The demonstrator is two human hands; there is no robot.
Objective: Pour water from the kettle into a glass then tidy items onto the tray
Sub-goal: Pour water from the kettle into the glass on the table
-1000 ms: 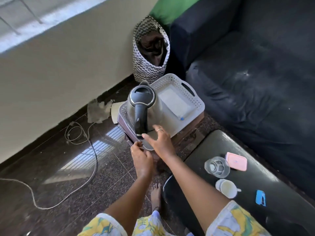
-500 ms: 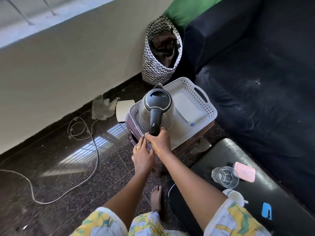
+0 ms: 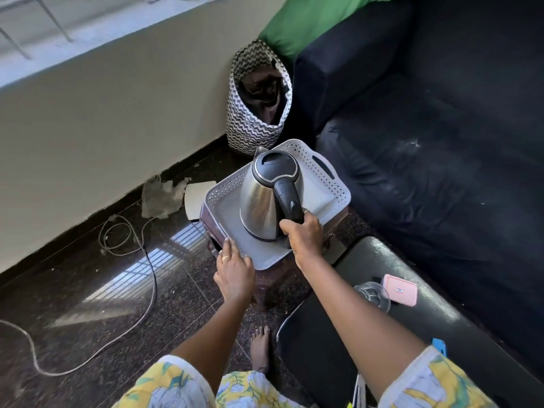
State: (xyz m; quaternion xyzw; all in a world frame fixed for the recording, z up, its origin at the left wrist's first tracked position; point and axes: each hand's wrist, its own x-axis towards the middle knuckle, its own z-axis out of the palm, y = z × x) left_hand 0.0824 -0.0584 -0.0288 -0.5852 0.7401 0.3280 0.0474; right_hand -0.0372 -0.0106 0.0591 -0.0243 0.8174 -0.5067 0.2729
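Observation:
A steel kettle (image 3: 260, 201) with a black lid and handle is in the white perforated tray (image 3: 338, 188), which sits on a small brown stool. My right hand (image 3: 304, 234) grips the bottom of the kettle's black handle. My left hand (image 3: 234, 272) rests with straight fingers on the tray's near left rim. A clear glass (image 3: 372, 294) stands on the black table (image 3: 412, 337) at the right, partly hidden behind my right forearm.
A pink lidded box (image 3: 400, 290) lies beside the glass, and a blue item (image 3: 439, 346) near my right sleeve. A dark sofa (image 3: 441, 142) runs along the right. A zigzag-patterned bag (image 3: 253, 125) stands against the wall. A white cable (image 3: 129, 290) trails over the floor at left.
My right hand has closed round the kettle's handle and the kettle has turned, its handle now pointing right. My left hand has moved onto the tray's rim.

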